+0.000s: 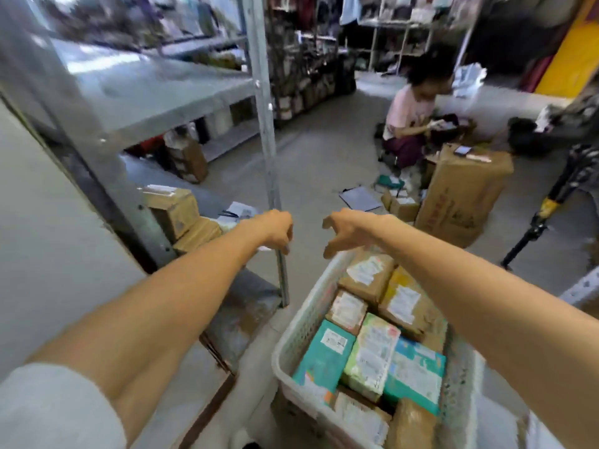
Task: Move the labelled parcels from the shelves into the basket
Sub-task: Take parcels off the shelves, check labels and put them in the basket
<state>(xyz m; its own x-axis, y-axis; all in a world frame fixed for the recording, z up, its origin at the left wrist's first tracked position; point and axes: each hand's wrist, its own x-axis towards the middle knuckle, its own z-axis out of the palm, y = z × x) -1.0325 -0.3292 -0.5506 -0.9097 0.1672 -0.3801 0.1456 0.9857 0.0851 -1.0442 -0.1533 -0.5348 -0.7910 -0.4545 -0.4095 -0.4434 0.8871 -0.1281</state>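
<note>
Pale grey sleeve above left elbow, bare left forearm, bare right forearm

Bright, even light — motion blur, edges warped

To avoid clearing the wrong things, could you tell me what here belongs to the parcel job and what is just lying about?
Job: white basket, labelled parcels in it, brown boxes on the low shelf.
Lying about: large carton, grey sheet on the floor, yellow-black stand.

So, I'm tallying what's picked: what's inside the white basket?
Labelled parcels fill the basket: brown cardboard boxes, teal boxes, a green box. Whatever lies beneath this top layer is covered.
</note>
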